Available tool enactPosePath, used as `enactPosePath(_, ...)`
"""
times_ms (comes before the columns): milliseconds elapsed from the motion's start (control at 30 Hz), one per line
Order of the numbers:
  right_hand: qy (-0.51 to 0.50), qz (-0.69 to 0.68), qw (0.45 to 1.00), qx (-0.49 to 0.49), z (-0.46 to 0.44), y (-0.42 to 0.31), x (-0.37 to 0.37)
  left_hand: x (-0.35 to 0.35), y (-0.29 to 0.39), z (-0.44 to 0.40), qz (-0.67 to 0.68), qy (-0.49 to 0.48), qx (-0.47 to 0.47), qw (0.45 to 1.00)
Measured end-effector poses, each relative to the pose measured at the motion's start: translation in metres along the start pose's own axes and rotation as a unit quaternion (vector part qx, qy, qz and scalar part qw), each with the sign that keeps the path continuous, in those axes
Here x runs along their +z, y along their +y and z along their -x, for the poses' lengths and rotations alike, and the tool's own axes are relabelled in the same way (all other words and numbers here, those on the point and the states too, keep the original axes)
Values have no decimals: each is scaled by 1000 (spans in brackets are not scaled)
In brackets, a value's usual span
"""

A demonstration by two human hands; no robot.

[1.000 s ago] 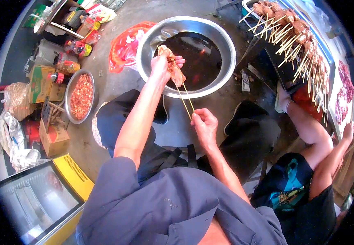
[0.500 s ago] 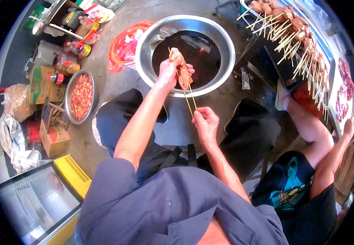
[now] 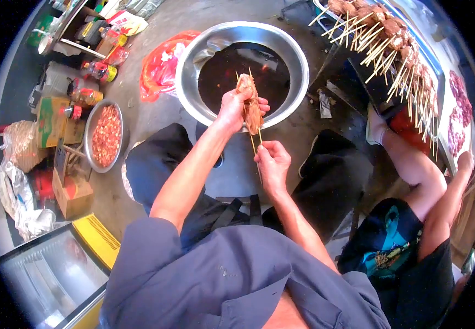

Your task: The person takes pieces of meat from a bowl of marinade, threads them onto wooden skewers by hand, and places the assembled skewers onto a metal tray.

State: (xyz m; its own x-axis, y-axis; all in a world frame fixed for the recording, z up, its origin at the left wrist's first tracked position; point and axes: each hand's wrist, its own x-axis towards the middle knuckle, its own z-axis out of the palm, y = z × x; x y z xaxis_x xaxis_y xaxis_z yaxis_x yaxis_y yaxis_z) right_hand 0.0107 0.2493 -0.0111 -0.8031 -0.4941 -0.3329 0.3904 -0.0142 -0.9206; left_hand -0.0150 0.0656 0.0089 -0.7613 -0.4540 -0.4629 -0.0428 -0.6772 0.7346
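Observation:
Over the near rim of a large metal basin point(image 3: 299, 93) with dark liquid point(image 3: 265, 60) in it, my left hand point(image 3: 231, 109) is closed around a piece of reddish-brown meat point(image 3: 253, 114). Two thin wooden skewers point(image 3: 253, 143) run lengthwise through the meat, and their points stick out of its top. Just below the meat, my right hand point(image 3: 273, 163) pinches the lower ends of these skewers between thumb and fingers. Part of the meat is hidden behind my left hand.
A tray of skewered meat point(image 3: 396, 41) stands at upper right. Beside it, another person's hand point(image 3: 466, 160) rests near purplish-red meat point(image 3: 459, 118). A bowl of chopped red food point(image 3: 106, 134), bottles point(image 3: 100, 71) and a red plastic bag point(image 3: 163, 66) are at left.
The skewers have gone further through the meat, with both points now showing past its top. My right hand is closer to the meat, which has shifted slightly down and right.

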Motion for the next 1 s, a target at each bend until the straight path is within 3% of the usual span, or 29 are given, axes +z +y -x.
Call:
enactPosePath(267, 31, 23, 999, -20, -9, -6, 2, 16, -3, 9, 12, -32, -1, 999)
enactPosePath(333, 32, -8, 999, -23, -11, -8, 6, 28, 6, 21, -45, -50, 17, 998)
enactPosePath(600, -49, -42, 998, 29, 10, -50, 3, 69, 70, 16, -180, -19, 221, 958)
enactPosePath(733, -50, -4, 996, -77, 8, -52, 7, 106, 87, 28, -144, 17, 198, 969)
enactPosePath(833, -54, 40, 992, -104, 7, -46, 6, 96, 68, 18, -115, -13, 164, 980)
enactPosePath(1000, -97, -1, 995, 1, 7, -48, -4, 78, 48, 12, -100, -13, 162, 982)
